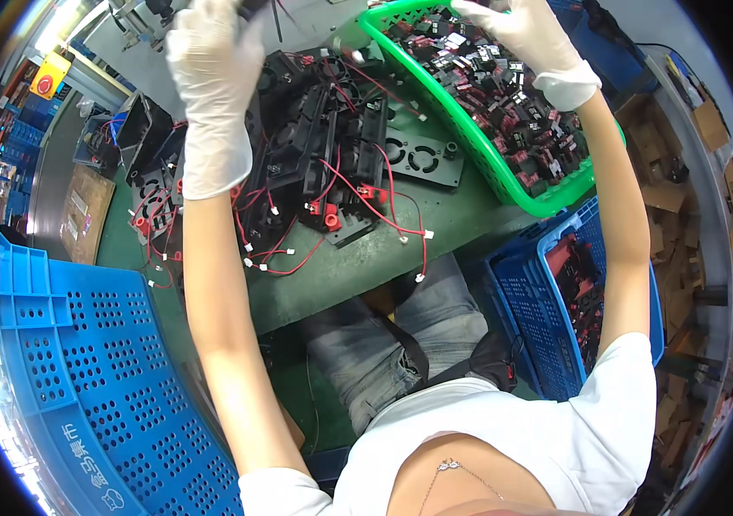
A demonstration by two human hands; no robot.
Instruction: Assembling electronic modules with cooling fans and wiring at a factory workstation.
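Note:
My left hand (213, 64), in a white glove, is raised at the upper left. Its fingers are curled beside a dark piece (253, 9) that the upper edge cuts off, so I cannot make out its kind. Over the far part of a green basket (478, 146) is my gloved right hand (528, 39), thumb and fingers apart with nothing seen in them. Small black and red parts (521, 112) fill that basket. Between my arms lies a pile of black fan housings (306, 146) with red and black wires and white connectors.
A blue perforated crate (117, 344) stands at the left, with another blue crate (513, 297) of dark parts under the green basket. The green table's (332, 275) front edge is above my lap. A yellow box with a red button (50, 77) is at the far left.

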